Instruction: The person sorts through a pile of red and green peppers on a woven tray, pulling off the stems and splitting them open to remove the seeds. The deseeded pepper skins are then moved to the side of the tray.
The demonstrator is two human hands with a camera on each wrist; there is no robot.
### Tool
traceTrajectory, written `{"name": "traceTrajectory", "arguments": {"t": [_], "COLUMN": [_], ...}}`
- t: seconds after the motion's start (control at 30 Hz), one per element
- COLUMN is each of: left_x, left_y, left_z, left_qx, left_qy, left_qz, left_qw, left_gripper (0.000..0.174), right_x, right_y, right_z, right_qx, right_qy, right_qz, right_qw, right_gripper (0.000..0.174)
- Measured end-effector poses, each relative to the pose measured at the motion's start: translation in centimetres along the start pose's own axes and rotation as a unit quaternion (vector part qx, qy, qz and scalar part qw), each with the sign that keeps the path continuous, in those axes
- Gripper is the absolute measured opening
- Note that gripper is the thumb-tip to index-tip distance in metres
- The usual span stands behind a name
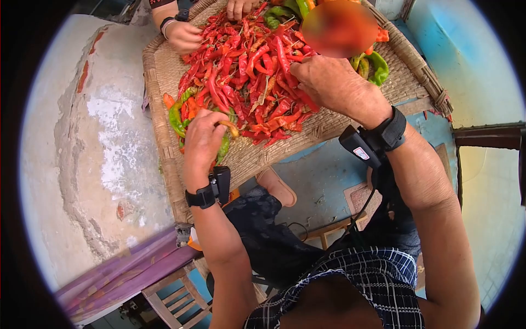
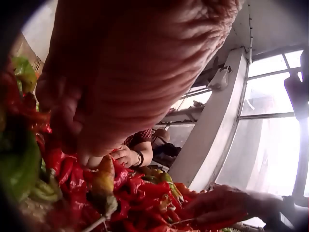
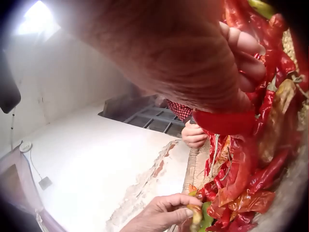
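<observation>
Checked cloth lies near; at left, my left hand pinches a yellowish pepper; my right hand touches red peppers; whether clamped, I cannot tell.

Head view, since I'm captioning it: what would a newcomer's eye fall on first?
Probably the heap of red peppers, across the middle of a woven tray. Then the bright green pepper toward its right side, and the left hand, near left, pinching a yellowish pepper.
</observation>
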State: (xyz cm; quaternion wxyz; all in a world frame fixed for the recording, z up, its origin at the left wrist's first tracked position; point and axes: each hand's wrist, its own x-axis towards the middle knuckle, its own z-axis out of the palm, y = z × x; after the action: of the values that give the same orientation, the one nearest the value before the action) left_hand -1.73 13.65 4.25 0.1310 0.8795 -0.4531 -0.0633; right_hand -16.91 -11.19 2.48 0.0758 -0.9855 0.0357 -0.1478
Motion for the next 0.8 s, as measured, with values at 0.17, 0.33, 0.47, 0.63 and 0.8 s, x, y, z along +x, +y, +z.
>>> {"name": "traceTrajectory", "arguments": {"t": [0.17, 0.33, 0.47, 0.63, 0.8], "left_x": [1.4, 3.4, 4.7, 5.5, 4.8], "left_y": [-0.9, 0.9, 6.3, 7.2, 7.2], "left_z": [-1.2, -0.3, 3.0, 4.3, 1.9], "left_qx": [-0.205, 0.098, -0.045, 0.002, -0.139], "left_qy": [0.153, 0.321, 0.178, 0.170, 0.150], "left_qz": [-0.125, -0.071, 0.017, 0.029, 0.023], "left_qw": [0.959, 0.939, 0.983, 0.985, 0.979], "left_gripper": [0.029, 0.041, 0.027, 0.022, 0.020], "right_x": [0.4, 0.6, 0.6, 0.6, 0.4], "right_y": [0.1, -0.1, 0.0, -0.2, 0.1], "right_z": [0.8, 0.6, 0.9, 0.6, 0.0], "right_qx": [-0.004, -0.002, -0.011, -0.018, 0.005], "right_qy": [-0.003, -0.060, -0.045, -0.015, -0.019], "right_qz": [-0.006, 0.003, -0.004, 0.007, 0.015], "right_qw": [1.000, 0.998, 0.999, 1.000, 1.000], "right_gripper": [0.007, 0.013, 0.012, 0.007, 0.008]}}
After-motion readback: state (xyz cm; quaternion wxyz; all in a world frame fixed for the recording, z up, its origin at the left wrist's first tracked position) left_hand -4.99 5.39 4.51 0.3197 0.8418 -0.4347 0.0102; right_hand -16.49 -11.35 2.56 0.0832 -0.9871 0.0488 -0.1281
